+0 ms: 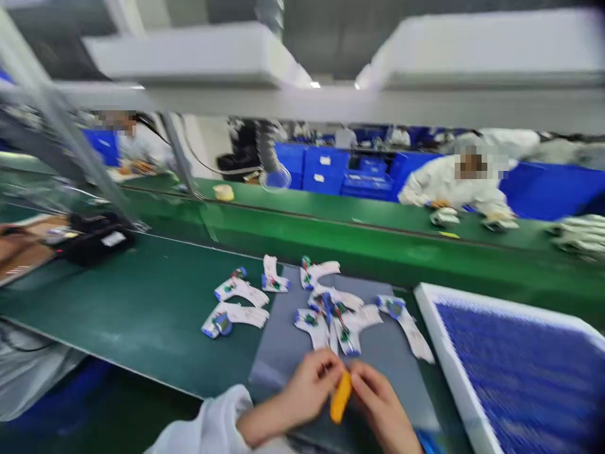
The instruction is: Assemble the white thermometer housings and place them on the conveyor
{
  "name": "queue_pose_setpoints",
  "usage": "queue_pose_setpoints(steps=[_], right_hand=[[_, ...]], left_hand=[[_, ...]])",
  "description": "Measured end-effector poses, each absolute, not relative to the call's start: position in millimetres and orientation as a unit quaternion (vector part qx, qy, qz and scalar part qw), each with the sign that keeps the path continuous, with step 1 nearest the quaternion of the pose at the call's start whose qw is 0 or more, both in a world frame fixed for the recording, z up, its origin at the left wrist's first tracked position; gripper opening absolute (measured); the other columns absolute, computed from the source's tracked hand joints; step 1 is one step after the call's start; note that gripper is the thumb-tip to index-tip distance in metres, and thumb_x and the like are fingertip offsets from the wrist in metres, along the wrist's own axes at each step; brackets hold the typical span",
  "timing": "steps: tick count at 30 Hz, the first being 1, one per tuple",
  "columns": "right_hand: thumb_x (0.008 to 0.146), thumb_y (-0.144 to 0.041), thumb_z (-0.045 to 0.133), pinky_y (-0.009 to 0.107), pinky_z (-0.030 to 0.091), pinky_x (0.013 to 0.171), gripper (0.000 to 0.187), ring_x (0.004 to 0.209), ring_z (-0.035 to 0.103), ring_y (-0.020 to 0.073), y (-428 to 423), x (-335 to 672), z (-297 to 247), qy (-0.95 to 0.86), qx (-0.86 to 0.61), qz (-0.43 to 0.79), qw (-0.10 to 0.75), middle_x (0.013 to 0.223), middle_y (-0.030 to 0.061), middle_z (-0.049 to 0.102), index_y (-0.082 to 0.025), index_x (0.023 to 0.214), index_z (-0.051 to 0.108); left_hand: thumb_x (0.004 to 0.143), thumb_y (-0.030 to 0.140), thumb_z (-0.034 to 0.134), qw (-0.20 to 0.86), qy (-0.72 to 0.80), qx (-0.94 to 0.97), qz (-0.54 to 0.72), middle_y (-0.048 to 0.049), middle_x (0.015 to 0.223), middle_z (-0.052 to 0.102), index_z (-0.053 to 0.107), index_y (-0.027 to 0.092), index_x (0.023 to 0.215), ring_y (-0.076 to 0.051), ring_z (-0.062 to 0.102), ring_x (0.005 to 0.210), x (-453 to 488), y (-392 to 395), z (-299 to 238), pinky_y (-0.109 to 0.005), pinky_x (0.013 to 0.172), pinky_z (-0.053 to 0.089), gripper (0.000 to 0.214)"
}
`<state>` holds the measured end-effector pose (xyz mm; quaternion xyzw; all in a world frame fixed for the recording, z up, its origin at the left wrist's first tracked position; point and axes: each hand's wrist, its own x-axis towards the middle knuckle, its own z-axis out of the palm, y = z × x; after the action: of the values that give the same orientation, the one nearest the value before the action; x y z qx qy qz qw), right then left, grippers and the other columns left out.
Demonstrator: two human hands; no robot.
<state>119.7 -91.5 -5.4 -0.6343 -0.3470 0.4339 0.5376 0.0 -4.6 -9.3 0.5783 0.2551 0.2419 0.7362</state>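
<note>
Left hand (307,392) and right hand (380,400) close together; both curled inward.

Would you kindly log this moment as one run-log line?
left hand | right hand | holding orange-yellow oblong piece | above grey mat

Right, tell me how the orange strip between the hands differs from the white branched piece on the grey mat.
The orange strip is pinched between the left hand and right hand; the white branched piece lies on the grey mat. The strip is one plain colour; the piece carries green and blue parts. The strip is narrow; the piece forks into arms. Both are over the mat.
</note>
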Motion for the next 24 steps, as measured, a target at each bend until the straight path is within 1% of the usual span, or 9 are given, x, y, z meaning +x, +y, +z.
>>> queue_pose_setpoints(steps=[2,3,6,9,11,13,16,20,24], right_hand=[[0.069,-0.052,0.064,0.021,0.033,0.048,0.039,0.052,0.036,0.0073,-94,119,-12,-0.274,-0.507,0.542,0.611,0.064,-0.0020,0.045,-0.017,0.063,0.048],[0.068,-0.049,0.066,0.020,0.029,0.046,0.039,0.051,0.033,0.0058,-94,117,-12,-0.242,-0.456,0.575,0.635,0.065,-0.0023,0.044,-0.016,0.063,0.046],[0.072,-0.043,0.066,0.018,0.018,0.040,0.037,0.043,0.024,0.0030,-96,111,-8,-0.184,-0.361,0.617,0.675,0.056,-0.0053,0.040,-0.016,0.062,0.042],[0.078,-0.043,0.060,0.018,0.014,0.040,0.034,0.037,0.018,0.0026,-100,107,-7,-0.196,-0.395,0.595,0.672,0.042,-0.0094,0.031,-0.016,0.064,0.044],[0.079,-0.044,0.059,0.019,0.011,0.039,0.033,0.036,0.018,0.0025,-102,109,-10,-0.218,-0.443,0.574,0.653,0.041,-0.0098,0.033,-0.016,0.068,0.046],[0.077,-0.045,0.060,0.020,0.010,0.039,0.034,0.037,0.020,0.0026,-103,113,-13,-0.239,-0.467,0.562,0.639,0.044,-0.0092,0.035,-0.016,0.068,0.046],[0.077,-0.046,0.061,0.020,0.011,0.040,0.034,0.039,0.022,0.0030,-102,117,-14,-0.249,-0.470,0.559,0.636,0.045,-0.0090,0.034,-0.016,0.068,0.046],[0.077,-0.042,0.062,0.021,0.013,0.043,0.031,0.040,0.019,0.0033,-100,118,-6,-0.208,-0.451,0.562,0.661,0.041,-0.0108,0.028,-0.016,0.069,0.047],[0.078,-0.039,0.061,0.022,0.011,0.042,0.030,0.040,0.015,0.0036,-100,117,4,-0.168,-0.421,0.585,0.672,0.040,-0.0106,0.026,-0.016,0.067,0.046]], left_hand=[[0.070,0.053,0.059,0.797,0.229,0.526,0.187,0.0048,0.055,0.043,0.050,0.014,0.066,-0.006,0.037,0.051,-2,-7,-13,-0.022,0.051,0.029,0.040],[0.069,0.053,0.060,0.827,0.221,0.489,0.168,0.0052,0.054,0.043,0.048,0.015,0.068,-0.006,0.035,0.049,-3,-8,-13,-0.021,0.049,0.025,0.040],[0.068,0.050,0.062,0.878,0.190,0.422,0.123,0.0053,0.055,0.042,0.045,0.016,0.068,-0.005,0.034,0.047,-8,-9,-7,-0.021,0.046,0.019,0.039],[0.072,0.047,0.059,0.878,0.170,0.435,0.110,0.0058,0.054,0.039,0.045,0.015,0.068,-0.005,0.031,0.047,-10,-9,-1,-0.022,0.046,0.017,0.035],[0.074,0.047,0.057,0.872,0.177,0.440,0.121,0.0061,0.053,0.037,0.046,0.015,0.069,-0.005,0.028,0.047,-10,-8,1,-0.021,0.045,0.015,0.034],[0.074,0.046,0.058,0.878,0.182,0.422,0.132,0.0052,0.058,0.040,0.046,0.015,0.070,-0.004,0.028,0.046,-10,-7,2,-0.021,0.043,0.014,0.033],[0.075,0.043,0.057,0.894,0.179,0.391,0.121,0.0049,0.059,0.044,0.045,0.015,0.070,-0.001,0.028,0.040,-10,-6,2,-0.020,0.040,0.011,0.031],[0.075,0.041,0.057,0.913,0.179,0.359,0.073,0.0110,0.040,0.031,0.043,0.017,0.070,-0.001,0.022,0.030,-8,-7,1,-0.020,0.036,0.008,0.029],[0.071,0.042,0.061,0.915,0.183,0.359,0.019,0.0089,0.049,0.038,0.043,0.016,0.070,0.000,0.024,0.030,-3,-9,2,-0.020,0.035,0.006,0.031]])
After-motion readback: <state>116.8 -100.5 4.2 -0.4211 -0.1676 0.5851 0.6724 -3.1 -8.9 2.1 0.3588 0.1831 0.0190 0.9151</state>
